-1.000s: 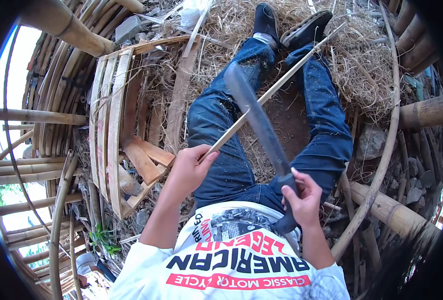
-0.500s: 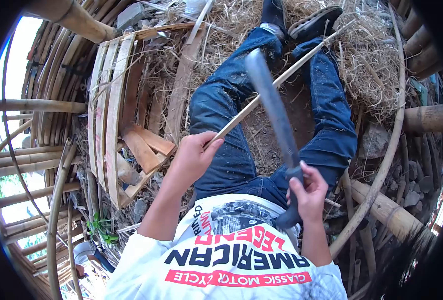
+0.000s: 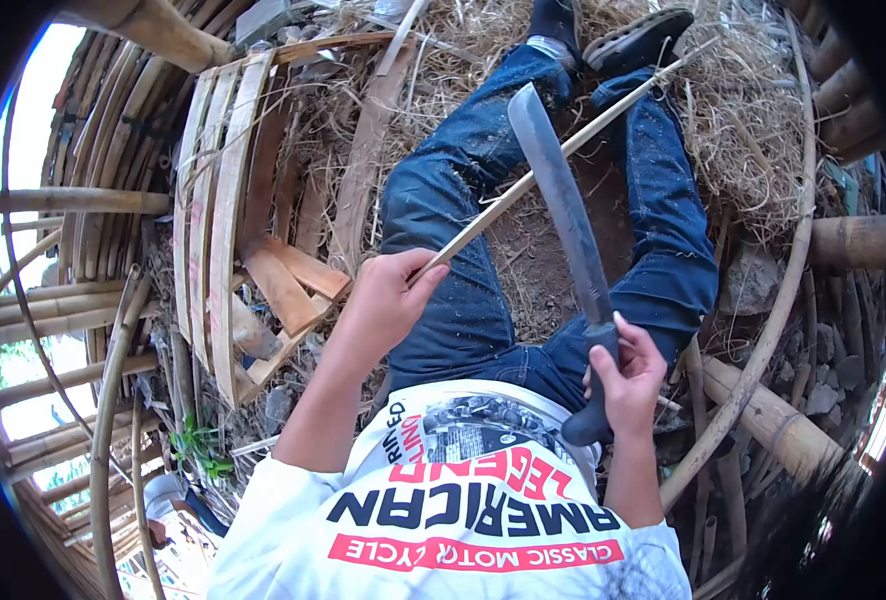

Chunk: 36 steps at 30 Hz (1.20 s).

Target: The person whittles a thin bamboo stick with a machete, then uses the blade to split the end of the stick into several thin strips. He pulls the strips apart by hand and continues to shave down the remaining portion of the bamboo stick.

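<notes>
My left hand [image 3: 393, 297] is closed on the near end of a long, thin bamboo strip [image 3: 503, 203]. The strip slants up and right across my legs, its far end by the shoe. In my right hand [image 3: 630, 375] is the black handle of a large knife [image 3: 563, 205], its long dark blade pointing up and slightly left. The upper part of the blade lies over or beside the strip; whether they touch I cannot tell.
A wooden slatted crate [image 3: 228, 215] stands at the left with wood pieces [image 3: 281, 290] in it. Fibrous shavings [image 3: 743, 150] cover the ground around my feet. Bamboo poles [image 3: 778, 420] lie at the right. A bamboo wall [image 3: 73, 205] rises at the left.
The knife and my right hand have shifted slightly right, and the blade stands a little more clearly in view. The strip has barely moved. Both hands keep their hold.
</notes>
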### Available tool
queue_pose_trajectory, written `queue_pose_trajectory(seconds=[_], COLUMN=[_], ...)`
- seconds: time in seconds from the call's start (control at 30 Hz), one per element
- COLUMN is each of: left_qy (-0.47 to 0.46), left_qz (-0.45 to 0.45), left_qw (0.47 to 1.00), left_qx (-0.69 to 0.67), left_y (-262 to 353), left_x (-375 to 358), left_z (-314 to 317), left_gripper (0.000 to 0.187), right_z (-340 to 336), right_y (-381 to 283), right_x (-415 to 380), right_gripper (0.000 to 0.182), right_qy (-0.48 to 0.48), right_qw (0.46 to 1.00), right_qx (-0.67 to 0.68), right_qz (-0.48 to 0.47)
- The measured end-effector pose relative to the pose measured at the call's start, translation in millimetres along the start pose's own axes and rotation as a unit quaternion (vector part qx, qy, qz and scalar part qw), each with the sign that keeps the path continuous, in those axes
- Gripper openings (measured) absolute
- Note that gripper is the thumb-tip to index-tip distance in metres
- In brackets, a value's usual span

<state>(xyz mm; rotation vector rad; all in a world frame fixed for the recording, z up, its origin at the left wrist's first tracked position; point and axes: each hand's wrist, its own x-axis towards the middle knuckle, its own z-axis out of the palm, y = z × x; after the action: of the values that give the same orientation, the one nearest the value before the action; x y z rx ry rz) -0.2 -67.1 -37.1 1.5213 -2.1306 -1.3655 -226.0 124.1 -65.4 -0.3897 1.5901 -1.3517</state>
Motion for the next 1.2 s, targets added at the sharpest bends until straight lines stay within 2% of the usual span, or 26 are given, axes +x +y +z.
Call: queue_pose_trajectory(seconds=[0.1,0.17,0.23,0.3,0.37,0.43,0.53,0.57,0.63,0.7,0.77,0.9,0.97,1.03,1.1,1.17,1.2], left_qy=[0.0,0.009,0.008,0.013,0.012,0.009,0.006,-0.002,0.001,0.011,0.002,-0.001,0.009,0.028,0.012,0.012,0.015], left_qz=[0.02,0.004,-0.003,-0.008,-0.024,-0.02,-0.015,-0.001,-0.004,-0.013,-0.013,-0.007,-0.005,-0.016,-0.003,0.002,-0.001], left_qw=[0.999,1.0,1.0,0.999,0.999,1.0,1.0,0.999,1.0,1.0,1.0,1.0,1.0,0.999,0.999,0.999,1.0], left_qx=[0.026,0.026,0.024,0.028,0.026,0.013,0.013,0.032,0.024,-0.008,0.003,0.029,0.007,-0.016,0.041,0.029,0.027], left_y=[1.3,1.0,5.3,6.4,6.2,5.2,4.2,5.8,2.5,-1.1,5.8,3.3,4.0,5.1,11.8,7.4,6.6], left_x=[0.6,-1.5,-0.8,-2.0,-0.5,1.1,-1.7,0.2,1.4,1.6,0.7,2.1,3.1,-0.8,0.3,0.9,-1.0], left_z=[-2.8,-2.7,0.5,-0.6,-0.4,0.3,1.0,-0.7,-1.9,-1.1,-1.2,-2.3,-0.8,-0.3,-3.2,-3.9,-4.3], left_gripper=[0.019,0.019,0.019,0.019,0.019,0.019,0.018,0.018,0.018,0.018,0.018,0.018,0.018,0.019,0.019,0.019,0.019], right_z=[2.7,-2.0,-5.0,3.8,-1.9,-1.6,3.7,6.3,5.7,1.6,2.4,10.3,2.6,0.0,7.9,9.8,5.6], right_y=[6.6,-3.4,4.4,5.4,19.0,5.6,4.7,11.0,19.9,11.4,0.2,14.7,12.0,3.8,8.2,19.2,15.7], right_x=[-13.4,-7.4,0.2,-9.2,-14.6,-10.0,-2.7,-9.3,-15.2,-15.8,-7.1,-16.7,-16.7,-8.5,-12.0,-19.2,-17.3], right_gripper=[0.043,0.043,0.044,0.045,0.045,0.047,0.047,0.047,0.046,0.047,0.048,0.046,0.046,0.048,0.047,0.046,0.048], right_qy=[-0.065,-0.025,0.005,-0.018,-0.074,-0.034,0.021,0.0,-0.067,-0.073,0.007,-0.028,-0.039,-0.003,-0.007,-0.048,-0.049], right_qw=[0.997,1.0,1.0,1.0,0.996,0.999,1.0,1.0,0.991,0.994,1.0,0.997,0.998,1.0,1.0,0.997,0.998], right_qx=[-0.015,-0.006,-0.003,0.017,-0.017,-0.003,-0.005,0.005,-0.064,-0.044,-0.016,-0.034,-0.037,0.007,0.002,-0.033,-0.033], right_qz=[-0.027,0.003,-0.013,-0.006,-0.054,-0.004,-0.009,-0.014,-0.092,-0.069,0.005,-0.061,-0.041,-0.002,-0.011,-0.054,-0.03])
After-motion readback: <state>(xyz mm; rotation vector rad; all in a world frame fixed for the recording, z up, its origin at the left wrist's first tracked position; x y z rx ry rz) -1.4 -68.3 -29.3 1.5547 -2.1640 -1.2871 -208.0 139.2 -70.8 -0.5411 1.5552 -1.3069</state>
